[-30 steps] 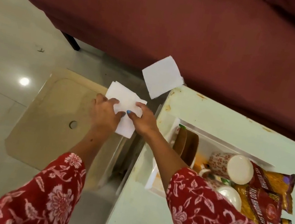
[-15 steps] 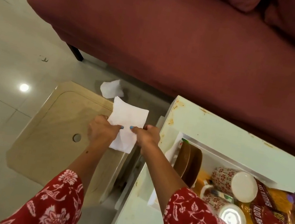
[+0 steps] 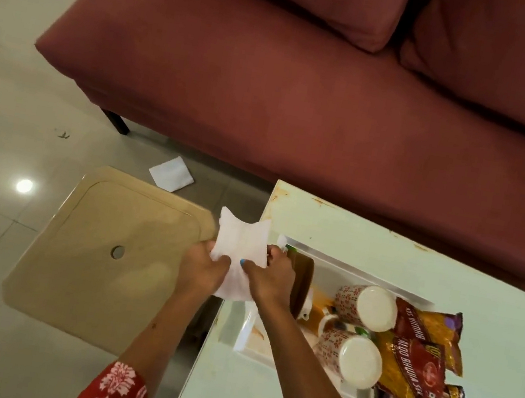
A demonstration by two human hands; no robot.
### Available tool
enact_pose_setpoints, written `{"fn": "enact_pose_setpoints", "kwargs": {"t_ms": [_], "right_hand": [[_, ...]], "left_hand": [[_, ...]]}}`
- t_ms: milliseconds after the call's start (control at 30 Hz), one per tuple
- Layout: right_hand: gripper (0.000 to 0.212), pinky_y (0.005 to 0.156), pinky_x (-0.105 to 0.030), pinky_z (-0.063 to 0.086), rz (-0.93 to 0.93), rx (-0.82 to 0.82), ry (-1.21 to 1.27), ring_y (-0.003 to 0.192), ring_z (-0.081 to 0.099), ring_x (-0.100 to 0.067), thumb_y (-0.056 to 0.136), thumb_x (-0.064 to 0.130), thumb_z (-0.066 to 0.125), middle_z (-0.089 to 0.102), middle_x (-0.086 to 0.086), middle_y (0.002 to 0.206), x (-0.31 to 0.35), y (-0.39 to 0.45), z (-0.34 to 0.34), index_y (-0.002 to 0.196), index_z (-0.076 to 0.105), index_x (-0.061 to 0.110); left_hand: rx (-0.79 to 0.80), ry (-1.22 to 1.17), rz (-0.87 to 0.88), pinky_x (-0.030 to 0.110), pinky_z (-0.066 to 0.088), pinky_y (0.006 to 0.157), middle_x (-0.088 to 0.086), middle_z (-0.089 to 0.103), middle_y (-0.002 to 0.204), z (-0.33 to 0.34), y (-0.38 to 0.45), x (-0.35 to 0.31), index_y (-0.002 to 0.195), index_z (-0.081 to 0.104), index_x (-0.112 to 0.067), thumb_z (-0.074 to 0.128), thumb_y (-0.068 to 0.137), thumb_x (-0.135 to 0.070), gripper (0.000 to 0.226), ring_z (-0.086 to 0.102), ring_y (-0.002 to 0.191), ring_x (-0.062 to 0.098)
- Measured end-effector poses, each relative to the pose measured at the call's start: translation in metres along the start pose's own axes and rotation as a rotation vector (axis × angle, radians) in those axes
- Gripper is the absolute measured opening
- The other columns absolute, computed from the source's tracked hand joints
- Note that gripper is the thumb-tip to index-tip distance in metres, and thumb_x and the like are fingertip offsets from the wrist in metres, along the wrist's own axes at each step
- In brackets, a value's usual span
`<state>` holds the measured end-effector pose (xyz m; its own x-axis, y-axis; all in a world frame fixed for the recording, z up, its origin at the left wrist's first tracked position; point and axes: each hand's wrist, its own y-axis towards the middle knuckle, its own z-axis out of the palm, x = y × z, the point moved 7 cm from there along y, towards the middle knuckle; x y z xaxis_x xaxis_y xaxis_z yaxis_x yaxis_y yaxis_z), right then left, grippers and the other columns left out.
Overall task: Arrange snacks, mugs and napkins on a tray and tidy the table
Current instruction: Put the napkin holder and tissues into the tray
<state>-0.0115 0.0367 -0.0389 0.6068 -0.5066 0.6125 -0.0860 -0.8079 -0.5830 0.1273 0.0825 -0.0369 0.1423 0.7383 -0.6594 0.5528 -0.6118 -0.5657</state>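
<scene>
A thin, crumpled white paper napkin [image 3: 237, 257] hung between the left hand [image 3: 204, 269] and the right hand [image 3: 269, 281], its long axis running from six toward twelve o'clock, upper corners free. Both sets of fingers were pinched narrow on its lower half, over the gap between the pale green desk [image 3: 319, 222] and a beige square plastic stool [image 3: 84, 256] at nine o'clock. At three o'clock a white rectangular tray [image 3: 357, 267] held two floral mugs [image 3: 364, 306] lying sideways and red-and-yellow snack packets [image 3: 418, 357]; another white napkin [image 3: 171, 173] lay on the open tiled floor [image 3: 15, 70] at eleven.
</scene>
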Motion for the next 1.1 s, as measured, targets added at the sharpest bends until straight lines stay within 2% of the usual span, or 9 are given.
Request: {"fn": "enact_pose_setpoints", "kwargs": {"t_ms": [133,233,333,433,533,700,767,867,1100], "right_hand": [[0.024,0.081,-0.03,0.053,-0.097,-0.082,0.041,0.096,0.066,-0.025,0.086,0.019,0.062,0.07,-0.007,0.109,-0.009,-0.014,-0.038,0.108,0.064,0.012],[0.025,0.086,-0.03,0.052,-0.121,-0.13,0.009,0.1,0.066,-0.024,0.091,0.018,0.055,0.069,-0.006,0.114,-0.018,-0.02,-0.06,0.114,0.063,0.012],[0.024,0.081,-0.028,0.05,-0.123,-0.147,0.002,0.1,0.066,-0.026,0.093,0.016,0.05,0.069,-0.01,0.114,-0.032,-0.021,-0.078,0.112,0.063,0.008],[0.023,0.071,-0.023,0.04,-0.105,-0.131,-0.01,0.092,0.064,-0.025,0.092,0.012,0.048,0.07,-0.012,0.107,-0.046,-0.021,-0.089,0.106,0.065,0.005],[0.019,0.062,-0.023,0.038,-0.115,-0.108,-0.018,0.071,0.057,-0.02,0.089,0.007,0.05,0.071,-0.016,0.094,-0.056,-0.018,-0.093,0.094,0.067,0.002],[0.016,0.044,-0.008,0.031,-0.108,-0.119,-0.032,0.064,0.05,-0.013,0.087,0.008,0.054,0.072,-0.012,0.087,-0.069,-0.013,-0.091,0.088,0.07,0.005],[0.012,0.047,-0.004,0.027,-0.082,-0.123,-0.015,0.065,0.051,-0.01,0.085,0.011,0.059,0.074,-0.004,0.088,-0.073,-0.012,-0.089,0.09,0.07,0.011],[0.009,0.052,-0.011,0.032,-0.046,-0.136,0.007,0.067,0.055,-0.008,0.082,0.014,0.064,0.074,0.0,0.088,-0.078,-0.01,-0.085,0.089,0.069,0.016],[0.016,0.075,-0.022,0.047,-0.08,-0.143,0.009,0.088,0.067,-0.022,0.085,0.011,0.061,0.071,-0.011,0.099,-0.078,-0.007,-0.08,0.098,0.07,0.007]], "left_hand": [[0.077,0.037,0.123,0.034,0.054,0.079,0.015,0.067,0.105,0.033,-0.039,-0.026,0.105,0.063,-0.003,0.055,0.089,-0.014,0.021,0.064,0.093,0.03],[0.108,0.082,0.175,0.037,0.053,0.09,0.013,0.066,0.109,0.056,-0.061,-0.037,0.109,0.061,-0.004,0.05,0.093,-0.022,0.028,0.064,0.095,0.026],[0.129,0.099,0.234,0.027,0.049,0.078,0.009,0.065,0.098,0.076,-0.077,-0.044,0.103,0.062,-0.006,0.045,0.095,-0.022,0.025,0.059,0.081,0.018],[0.164,0.113,0.261,0.022,0.047,0.063,0.005,0.059,0.083,0.093,-0.085,-0.043,0.093,0.063,-0.008,0.046,0.094,-0.017,0.02,0.058,0.077,0.023],[0.144,0.147,0.263,0.031,0.05,0.074,0.015,0.06,0.092,0.104,-0.087,-0.037,0.094,0.066,-0.005,0.047,0.091,-0.011,0.02,0.058,0.081,0.027],[0.096,0.147,0.273,0.036,0.055,0.082,0.013,0.07,0.096,0.111,-0.086,-0.029,0.102,0.067,-0.007,0.053,0.09,-0.01,0.019,0.063,0.08,0.026],[0.067,0.147,0.269,0.037,0.055,0.085,0.012,0.071,0.097,0.111,-0.085,-0.026,0.103,0.067,-0.009,0.055,0.089,-0.011,0.018,0.064,0.083,0.027],[0.018,0.156,0.251,0.039,0.053,0.09,0.011,0.07,0.099,0.11,-0.085,-0.022,0.103,0.065,-0.01,0.057,0.088,-0.014,0.017,0.064,0.084,0.026],[0.019,0.196,0.312,0.031,0.051,0.086,0.012,0.067,0.1,0.116,-0.082,-0.016,0.105,0.064,-0.007,0.056,0.089,-0.009,0.018,0.059,0.081,0.019]]}}
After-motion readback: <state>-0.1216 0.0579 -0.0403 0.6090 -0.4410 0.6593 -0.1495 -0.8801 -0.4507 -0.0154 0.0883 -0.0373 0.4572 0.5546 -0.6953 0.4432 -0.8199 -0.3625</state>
